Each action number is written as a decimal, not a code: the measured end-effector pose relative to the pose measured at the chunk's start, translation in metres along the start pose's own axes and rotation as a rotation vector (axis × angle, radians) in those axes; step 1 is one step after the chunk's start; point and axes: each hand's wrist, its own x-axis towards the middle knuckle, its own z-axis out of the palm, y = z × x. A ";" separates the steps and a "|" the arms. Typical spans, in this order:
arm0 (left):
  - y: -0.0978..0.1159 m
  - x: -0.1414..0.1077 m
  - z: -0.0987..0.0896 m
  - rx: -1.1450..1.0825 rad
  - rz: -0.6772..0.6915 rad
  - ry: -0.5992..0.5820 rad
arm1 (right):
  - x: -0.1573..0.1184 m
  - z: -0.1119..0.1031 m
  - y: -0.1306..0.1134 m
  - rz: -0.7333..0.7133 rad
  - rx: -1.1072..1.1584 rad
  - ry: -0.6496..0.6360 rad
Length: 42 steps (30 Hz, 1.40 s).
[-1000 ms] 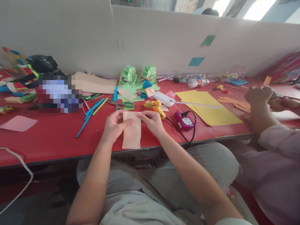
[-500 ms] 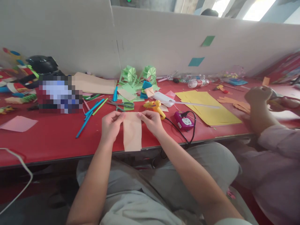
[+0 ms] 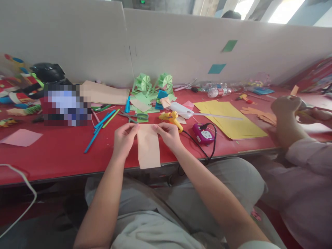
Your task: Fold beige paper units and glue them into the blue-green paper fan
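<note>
Fingers [image 3: 159, 129] of both hands pinch the peach paper's [image 3: 149, 147] top corners, seemingly keeping it taut between them.

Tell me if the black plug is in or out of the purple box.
In: the plug sits against the purple box, no prongs showing.

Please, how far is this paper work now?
Looks done: two folded green paper shapes stand at the back. In hand: a beige paper, its top corners held by the left hand and right hand. Left: the yellow sheets lie flat, the glue gun lies unheld; how much remains, I cannot tell.
</note>
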 end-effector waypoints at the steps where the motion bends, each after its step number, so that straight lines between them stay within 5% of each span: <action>1: -0.001 0.000 -0.001 -0.010 -0.051 -0.054 | 0.000 -0.001 0.001 -0.001 0.000 0.020; 4: -0.006 0.002 -0.005 -0.008 -0.146 -0.162 | 0.002 -0.004 0.004 -0.016 -0.003 0.104; 15: -0.010 -0.001 -0.003 0.082 -0.126 -0.202 | -0.001 -0.004 -0.004 -0.119 -0.122 0.373; 28: -0.013 0.000 -0.007 0.101 -0.099 -0.151 | 0.000 -0.005 -0.007 -0.099 -0.034 0.380; 35: -0.011 -0.001 -0.008 0.107 -0.075 -0.332 | -0.001 -0.008 -0.012 -0.085 -0.021 0.380; 42: -0.010 -0.002 -0.010 0.199 -0.080 -0.339 | 0.003 -0.011 -0.010 -0.085 -0.015 0.348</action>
